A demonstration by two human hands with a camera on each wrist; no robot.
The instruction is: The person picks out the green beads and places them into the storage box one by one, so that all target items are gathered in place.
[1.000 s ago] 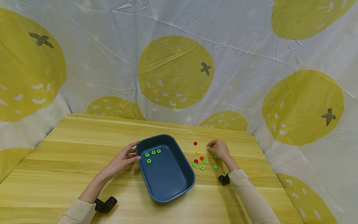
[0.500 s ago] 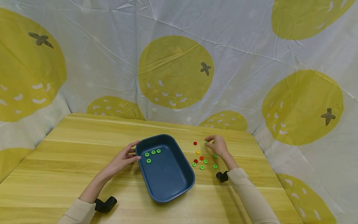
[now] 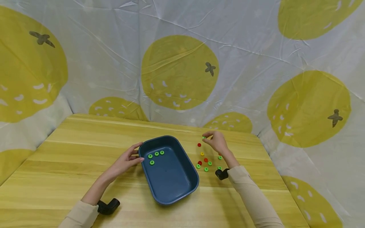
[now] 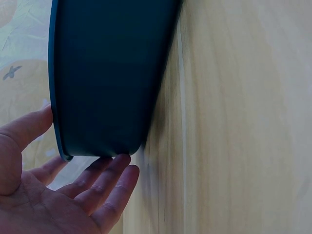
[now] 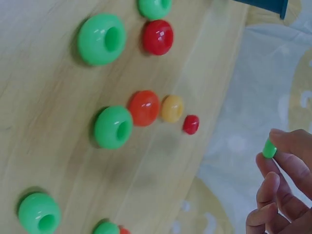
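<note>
A dark blue plastic basin (image 3: 171, 186) stands on the wooden table, with several green ring beads (image 3: 156, 154) lying inside near its far left corner. My left hand (image 3: 125, 162) rests against that corner, thumb at the rim and nearly straight fingertips (image 4: 127, 175) touching the outer wall. Above the table, right of the basin, my right hand (image 3: 218, 142) pinches a green bead (image 5: 269, 148) between thumb and forefinger. Below that hand lie loose beads: a yellow bead (image 3: 202, 154), an orange bead (image 3: 206, 160), red beads (image 3: 199, 145) and several green beads (image 5: 113, 127).
The wooden table (image 3: 85, 136) runs back to a hanging cloth (image 3: 114, 63) printed with yellow fruit. A black wrist camera (image 3: 109, 206) sits at my left wrist, another black camera (image 3: 221, 174) at my right. The beads lie close to the basin's right side.
My right hand has moved up and to the left with the green bead between its fingers, uncovering part of the table behind it. The left hand and basin have stayed in place.
</note>
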